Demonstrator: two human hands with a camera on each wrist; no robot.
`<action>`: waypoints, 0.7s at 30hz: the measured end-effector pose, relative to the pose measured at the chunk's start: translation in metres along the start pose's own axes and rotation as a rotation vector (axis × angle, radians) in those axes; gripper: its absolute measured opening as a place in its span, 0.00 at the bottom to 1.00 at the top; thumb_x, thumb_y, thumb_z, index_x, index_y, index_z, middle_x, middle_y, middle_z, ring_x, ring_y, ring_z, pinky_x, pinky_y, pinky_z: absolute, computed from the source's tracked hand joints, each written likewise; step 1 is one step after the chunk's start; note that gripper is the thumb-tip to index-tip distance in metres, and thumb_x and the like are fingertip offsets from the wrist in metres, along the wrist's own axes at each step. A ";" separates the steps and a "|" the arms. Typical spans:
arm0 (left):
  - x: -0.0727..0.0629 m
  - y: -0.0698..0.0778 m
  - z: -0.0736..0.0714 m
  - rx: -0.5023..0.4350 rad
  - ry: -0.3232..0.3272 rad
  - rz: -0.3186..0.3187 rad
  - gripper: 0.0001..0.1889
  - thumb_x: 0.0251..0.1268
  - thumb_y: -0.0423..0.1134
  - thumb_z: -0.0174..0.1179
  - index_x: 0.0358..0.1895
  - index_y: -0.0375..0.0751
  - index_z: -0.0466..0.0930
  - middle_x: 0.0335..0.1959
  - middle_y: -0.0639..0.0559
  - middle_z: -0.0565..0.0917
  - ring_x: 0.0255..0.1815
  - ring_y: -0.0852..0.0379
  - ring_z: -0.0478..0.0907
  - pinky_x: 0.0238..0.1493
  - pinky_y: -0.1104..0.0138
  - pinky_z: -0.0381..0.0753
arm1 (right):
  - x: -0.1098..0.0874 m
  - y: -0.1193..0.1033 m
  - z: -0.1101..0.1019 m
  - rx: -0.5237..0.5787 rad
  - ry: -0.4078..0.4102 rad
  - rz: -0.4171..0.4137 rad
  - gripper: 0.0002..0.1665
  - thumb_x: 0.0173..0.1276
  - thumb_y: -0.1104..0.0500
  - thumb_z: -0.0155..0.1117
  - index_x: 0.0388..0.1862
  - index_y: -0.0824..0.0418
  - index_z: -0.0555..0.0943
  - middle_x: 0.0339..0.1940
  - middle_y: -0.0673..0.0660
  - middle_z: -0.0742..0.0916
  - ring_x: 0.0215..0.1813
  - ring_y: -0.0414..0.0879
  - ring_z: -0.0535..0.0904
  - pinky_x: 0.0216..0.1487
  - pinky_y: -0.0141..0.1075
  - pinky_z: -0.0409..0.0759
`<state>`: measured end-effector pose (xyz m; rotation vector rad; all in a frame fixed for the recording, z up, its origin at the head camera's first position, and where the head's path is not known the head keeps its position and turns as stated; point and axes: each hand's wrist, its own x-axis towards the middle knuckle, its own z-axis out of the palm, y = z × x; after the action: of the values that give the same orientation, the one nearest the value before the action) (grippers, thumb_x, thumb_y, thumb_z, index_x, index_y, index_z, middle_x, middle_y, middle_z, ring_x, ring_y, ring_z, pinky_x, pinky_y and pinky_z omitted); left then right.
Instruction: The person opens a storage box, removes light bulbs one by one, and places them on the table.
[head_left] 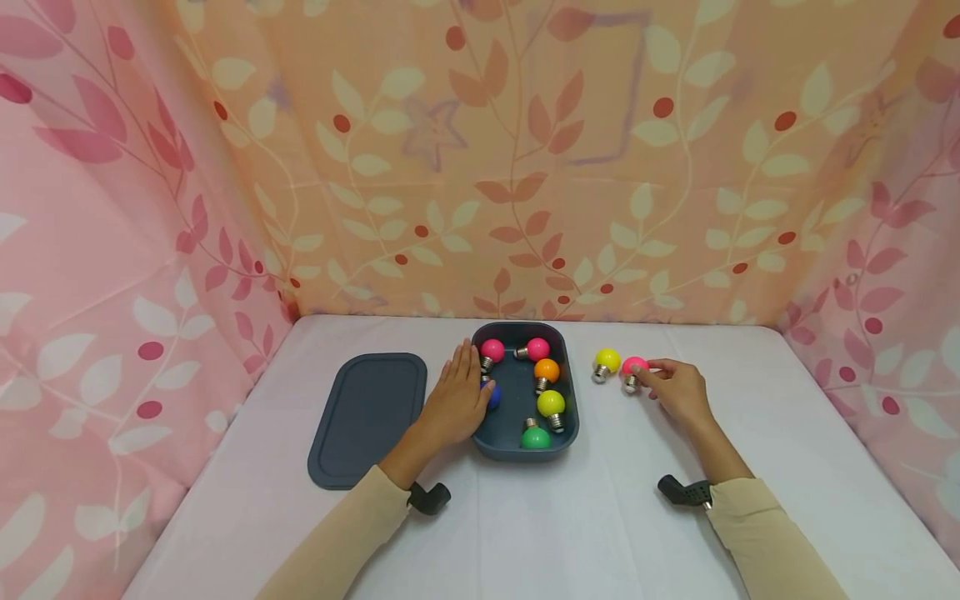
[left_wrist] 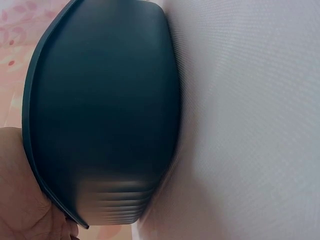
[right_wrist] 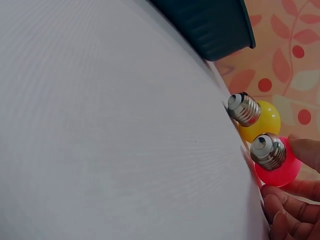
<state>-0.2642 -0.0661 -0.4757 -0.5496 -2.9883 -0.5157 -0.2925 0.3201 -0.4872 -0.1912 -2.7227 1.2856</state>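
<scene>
Pinching the held pink bulb [head_left: 633, 363] by its globe between thumb and fingers, the right hand [head_left: 677, 392] is working out between two and three o'clock of the tray [head_left: 525, 456]. Metal base is pointing to about six. A loose yellow bulb [head_left: 608, 359] is lying just beside it on the tray side, on the white cloth [head_left: 585, 525]. Left hand [head_left: 452, 402] is lying flat, fingers straight and together, holding nothing; it is resting along the tray's rim at nine o'clock.

Inside, clockwise: second pink bulb [head_left: 538, 348] is sitting just past twelve, orange bulb [head_left: 547, 370] at two, yellow bulb [head_left: 551, 403] at four, green bulb [head_left: 536, 438] between five and six, blue bulb [head_left: 495, 398] at nine, partly covered by the left thumb, first pink bulb [head_left: 492, 350] at eleven. The left hand is screening that wall, so another bulb may be hiding there; cannot tell.

Tally: six bulbs are showing in the tray, two are lying outside. Judging by that, most are in and only this pair is wanting a place. Lid [head_left: 367, 421] is lying off, apart from the tray at nine.
</scene>
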 end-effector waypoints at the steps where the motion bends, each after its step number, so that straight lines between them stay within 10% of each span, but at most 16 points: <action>1: 0.000 0.000 0.000 0.004 0.003 0.002 0.37 0.84 0.53 0.37 0.81 0.29 0.40 0.83 0.37 0.37 0.83 0.44 0.31 0.80 0.50 0.41 | 0.000 0.000 0.001 -0.002 0.002 -0.003 0.34 0.70 0.43 0.68 0.60 0.70 0.81 0.32 0.60 0.89 0.25 0.45 0.81 0.22 0.33 0.71; 21: 0.000 0.000 -0.001 0.004 -0.009 -0.004 0.37 0.84 0.53 0.36 0.81 0.29 0.40 0.83 0.38 0.37 0.83 0.44 0.31 0.80 0.51 0.40 | 0.000 0.003 0.004 -0.016 0.025 -0.028 0.34 0.70 0.43 0.69 0.59 0.70 0.82 0.33 0.61 0.89 0.26 0.45 0.81 0.24 0.33 0.71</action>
<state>-0.2640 -0.0662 -0.4743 -0.5466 -2.9986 -0.5096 -0.2935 0.3191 -0.4922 -0.1679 -2.7057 1.2466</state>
